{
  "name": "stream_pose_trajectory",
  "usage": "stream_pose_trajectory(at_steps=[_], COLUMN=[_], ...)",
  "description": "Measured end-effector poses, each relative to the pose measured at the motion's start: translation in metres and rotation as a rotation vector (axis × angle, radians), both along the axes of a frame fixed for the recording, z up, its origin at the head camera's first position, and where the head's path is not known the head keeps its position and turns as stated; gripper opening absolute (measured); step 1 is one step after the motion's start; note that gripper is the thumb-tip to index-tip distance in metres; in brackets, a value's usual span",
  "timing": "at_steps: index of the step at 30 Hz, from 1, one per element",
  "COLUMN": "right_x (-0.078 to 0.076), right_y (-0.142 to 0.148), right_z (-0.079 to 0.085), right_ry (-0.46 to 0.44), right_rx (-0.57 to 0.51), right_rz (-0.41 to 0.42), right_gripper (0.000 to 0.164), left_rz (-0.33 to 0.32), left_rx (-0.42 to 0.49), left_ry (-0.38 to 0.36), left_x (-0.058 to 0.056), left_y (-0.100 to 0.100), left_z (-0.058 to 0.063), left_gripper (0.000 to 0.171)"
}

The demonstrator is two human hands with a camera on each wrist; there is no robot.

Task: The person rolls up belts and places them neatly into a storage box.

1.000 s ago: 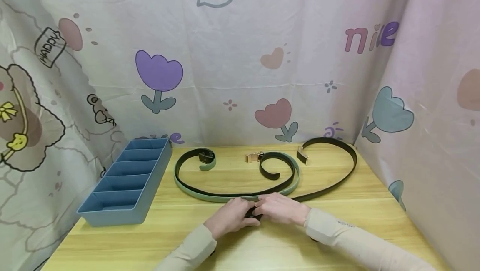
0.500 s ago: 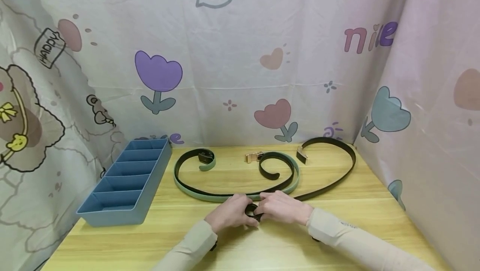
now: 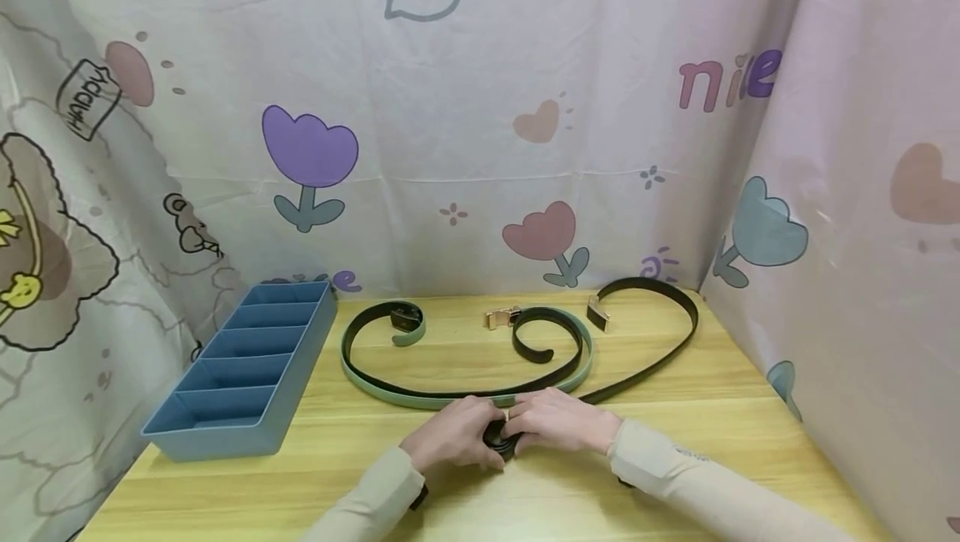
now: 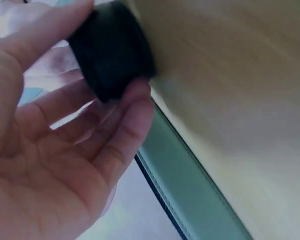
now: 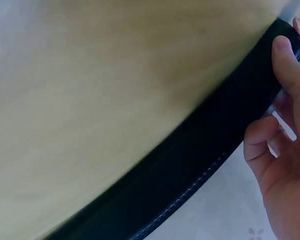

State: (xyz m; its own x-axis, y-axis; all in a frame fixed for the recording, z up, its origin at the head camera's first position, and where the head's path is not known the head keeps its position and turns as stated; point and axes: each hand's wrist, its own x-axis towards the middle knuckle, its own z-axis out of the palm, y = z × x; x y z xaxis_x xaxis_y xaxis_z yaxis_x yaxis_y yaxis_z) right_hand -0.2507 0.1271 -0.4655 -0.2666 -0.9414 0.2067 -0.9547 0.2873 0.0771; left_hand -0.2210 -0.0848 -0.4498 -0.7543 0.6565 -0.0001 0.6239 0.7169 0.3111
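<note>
A black belt is partly rolled into a small coil (image 3: 500, 440) at the front middle of the table. My left hand (image 3: 453, 434) holds this coil; in the left wrist view, thumb and fingertips grip the coil's edges (image 4: 112, 52). From the right my right hand (image 3: 561, 419) pinches the same belt beside the coil, its thumb on the black strap (image 5: 190, 150) in the right wrist view. The belt's loose length (image 3: 652, 369) curves away to the back right and ends in a gold-coloured buckle (image 3: 597, 314).
Behind the hands, a green strap (image 3: 390, 396) and a black strap (image 3: 375, 371) lie against each other with curled ends. A gold buckle (image 3: 501, 318) and a dark buckle-like piece (image 3: 406, 320) sit there. A blue divided box (image 3: 273, 417) stands left; patterned cloth (image 3: 450, 108) hangs behind.
The coil's round opening shows more between my hands than a second ago, and the fingers have shifted slightly on it. The whole head view has moved a little.
</note>
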Motion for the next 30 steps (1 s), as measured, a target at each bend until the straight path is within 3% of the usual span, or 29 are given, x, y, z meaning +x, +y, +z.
stream_pose_trajectory(at_steps=[3,7,12,18,26,30], right_x=[0.0017,0.0036,0.0031,-0.0001,0.0037,0.0036], right_y=[-0.0037,-0.0070,-0.0055,-0.0043,-0.0107,-0.0090], right_z=[-0.0006,-0.0002,0.0036,0.0058,0.0038,0.0003], right_ry=[0.028,0.051,0.064,0.010,0.074,0.085], right_rx=[-0.003,-0.002,0.016,0.017,0.013,0.022], right_rz=[-0.014,-0.024,-0.024,-0.022,-0.038,-0.023], right_gripper=[0.017,0.016,0.020,0.026,0.017,0.017], left_rz=[0.052,0.094,0.088,0.035,0.153,0.142], left_rx=[0.005,-0.014,-0.039,-0.061,-0.030,-0.058], left_ry=[-0.004,0.061,0.100,0.056,0.077,0.082], left_x=[0.0027,0.0064,0.0041,0.0004,0.0094,0.0093], left_y=[0.0020,0.0051,0.0042,0.0016,0.0071,0.0088], left_z=[0.0002,-0.0012,-0.0025,0.0004,-0.0022,-0.0016], left_gripper=[0.032,0.041,0.035,0.034,0.047,0.038])
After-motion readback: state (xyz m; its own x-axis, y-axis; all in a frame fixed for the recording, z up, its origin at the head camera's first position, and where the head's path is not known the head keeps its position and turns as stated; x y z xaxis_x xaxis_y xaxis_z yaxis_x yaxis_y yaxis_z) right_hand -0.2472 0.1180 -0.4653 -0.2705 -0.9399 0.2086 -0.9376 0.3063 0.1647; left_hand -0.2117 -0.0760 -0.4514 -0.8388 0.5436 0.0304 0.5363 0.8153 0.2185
